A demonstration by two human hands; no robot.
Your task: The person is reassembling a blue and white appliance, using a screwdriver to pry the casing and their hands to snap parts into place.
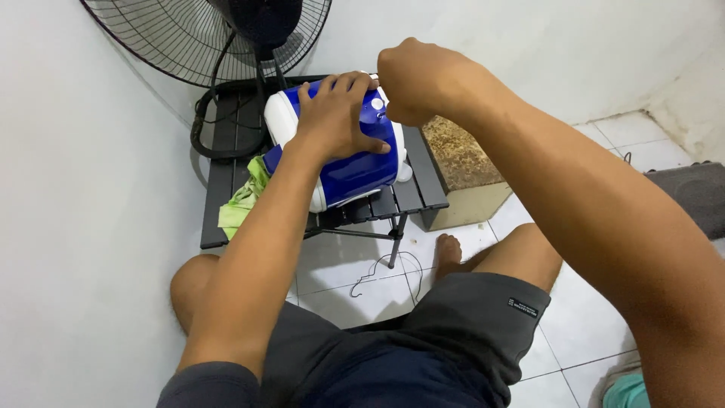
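Note:
A blue and white plastic appliance (355, 170) lies tilted on its side on a low black slatted table (423, 185). My left hand (332, 113) rests flat on its blue body with fingers spread, holding it down. My right hand (419, 79) is a closed fist at the appliance's far top edge, beside a small white round knob (377, 103). Whatever the right fingers pinch is hidden behind the fist.
A black standing fan (226, 34) and its coiled black cable (208, 125) sit behind the table against a white wall. A green cloth (242, 198) hangs off the table's left. A brown-topped box (461, 170) stands to the right. My knees and foot rest on white tiles.

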